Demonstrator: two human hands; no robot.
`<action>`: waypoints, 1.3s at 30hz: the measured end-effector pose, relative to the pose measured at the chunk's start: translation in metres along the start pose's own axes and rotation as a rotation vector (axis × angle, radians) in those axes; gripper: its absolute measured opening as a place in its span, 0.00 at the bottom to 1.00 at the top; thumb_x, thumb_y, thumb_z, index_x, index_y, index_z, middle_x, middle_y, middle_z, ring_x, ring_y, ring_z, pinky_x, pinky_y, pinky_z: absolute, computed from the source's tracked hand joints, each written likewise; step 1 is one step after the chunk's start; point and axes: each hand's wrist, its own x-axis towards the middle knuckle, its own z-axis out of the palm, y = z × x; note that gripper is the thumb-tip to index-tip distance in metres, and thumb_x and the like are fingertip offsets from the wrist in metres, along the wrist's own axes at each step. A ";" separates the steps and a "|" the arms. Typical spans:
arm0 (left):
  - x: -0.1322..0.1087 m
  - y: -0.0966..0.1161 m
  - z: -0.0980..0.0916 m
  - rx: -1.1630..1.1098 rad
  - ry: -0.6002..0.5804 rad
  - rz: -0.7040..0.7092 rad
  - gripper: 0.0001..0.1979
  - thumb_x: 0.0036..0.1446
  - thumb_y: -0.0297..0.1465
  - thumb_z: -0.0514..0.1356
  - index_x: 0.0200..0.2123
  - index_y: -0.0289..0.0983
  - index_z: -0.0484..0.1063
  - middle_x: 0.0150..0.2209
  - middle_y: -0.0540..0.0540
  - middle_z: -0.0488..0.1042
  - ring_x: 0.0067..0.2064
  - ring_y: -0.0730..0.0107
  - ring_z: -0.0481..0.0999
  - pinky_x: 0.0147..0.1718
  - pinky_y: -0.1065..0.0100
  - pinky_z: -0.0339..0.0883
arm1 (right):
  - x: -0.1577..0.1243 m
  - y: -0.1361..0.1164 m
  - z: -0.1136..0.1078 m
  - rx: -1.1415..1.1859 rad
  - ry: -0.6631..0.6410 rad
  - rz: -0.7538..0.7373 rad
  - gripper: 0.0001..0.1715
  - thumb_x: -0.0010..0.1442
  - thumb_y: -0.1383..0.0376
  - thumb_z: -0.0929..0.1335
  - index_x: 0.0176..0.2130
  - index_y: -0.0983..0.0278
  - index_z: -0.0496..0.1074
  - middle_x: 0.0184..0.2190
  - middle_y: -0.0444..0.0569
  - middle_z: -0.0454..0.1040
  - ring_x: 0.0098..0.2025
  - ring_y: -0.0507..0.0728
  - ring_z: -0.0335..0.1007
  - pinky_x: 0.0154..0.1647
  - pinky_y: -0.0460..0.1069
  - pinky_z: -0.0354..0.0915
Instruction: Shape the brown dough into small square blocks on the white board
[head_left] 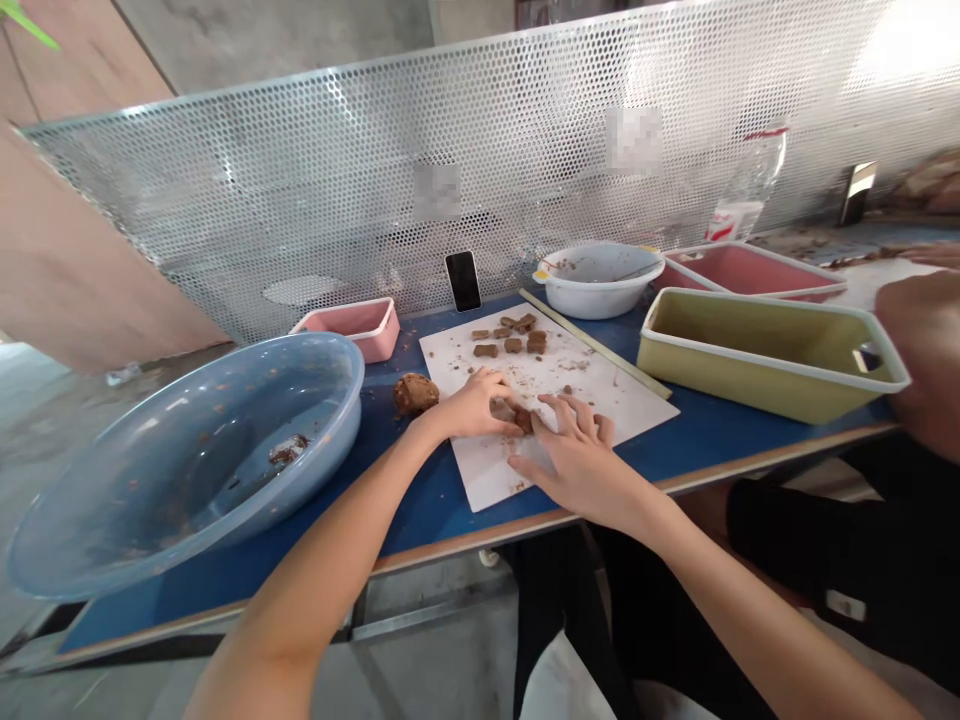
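Note:
My left hand (474,404) and my right hand (577,458) meet on a white board (600,392) lying on the blue table (420,500). Both pinch a small brown dough piece (519,417) between their fingertips. Several shaped brown pieces (517,336) lie at the far end of the board. A brown dough lump (414,393) rests on the table just left of the board, close to my left hand.
A large blue basin (187,455) sits at the left, a pink box (360,325) behind it. A phone (463,280) leans on the perforated metal screen. A white bowl (598,278), yellow tray (765,350), red tray (750,270) and a stick (592,342) stand right. Another person's arm (926,350) shows far right.

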 end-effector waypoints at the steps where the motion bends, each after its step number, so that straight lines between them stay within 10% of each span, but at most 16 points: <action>1: 0.000 0.000 0.000 -0.001 0.002 0.001 0.18 0.58 0.49 0.80 0.45 0.46 0.89 0.53 0.41 0.78 0.63 0.43 0.71 0.70 0.41 0.65 | 0.002 0.000 -0.001 -0.005 -0.002 0.010 0.42 0.79 0.37 0.59 0.76 0.55 0.69 0.82 0.66 0.55 0.83 0.84 0.44 0.73 0.83 0.56; 20: -0.006 -0.004 -0.015 -0.135 -0.044 0.115 0.28 0.70 0.42 0.68 0.71 0.47 0.77 0.66 0.39 0.78 0.68 0.47 0.75 0.72 0.44 0.66 | 0.028 0.042 -0.007 0.063 0.054 0.014 0.34 0.79 0.41 0.63 0.73 0.48 0.75 0.77 0.61 0.65 0.79 0.80 0.51 0.72 0.79 0.58; 26: -0.004 0.003 -0.011 -0.088 0.054 0.059 0.16 0.66 0.45 0.71 0.47 0.41 0.80 0.49 0.41 0.80 0.57 0.48 0.76 0.65 0.47 0.69 | 0.042 0.039 -0.016 0.123 -0.001 -0.064 0.24 0.80 0.48 0.65 0.62 0.49 0.84 0.74 0.60 0.67 0.75 0.80 0.55 0.70 0.78 0.60; 39: 0.001 0.007 0.005 -0.042 0.004 0.012 0.25 0.55 0.51 0.81 0.46 0.42 0.82 0.53 0.39 0.75 0.65 0.39 0.70 0.68 0.41 0.66 | 0.014 0.040 -0.012 0.093 0.062 -0.068 0.28 0.81 0.44 0.63 0.61 0.52 0.85 0.76 0.60 0.67 0.77 0.80 0.54 0.71 0.78 0.60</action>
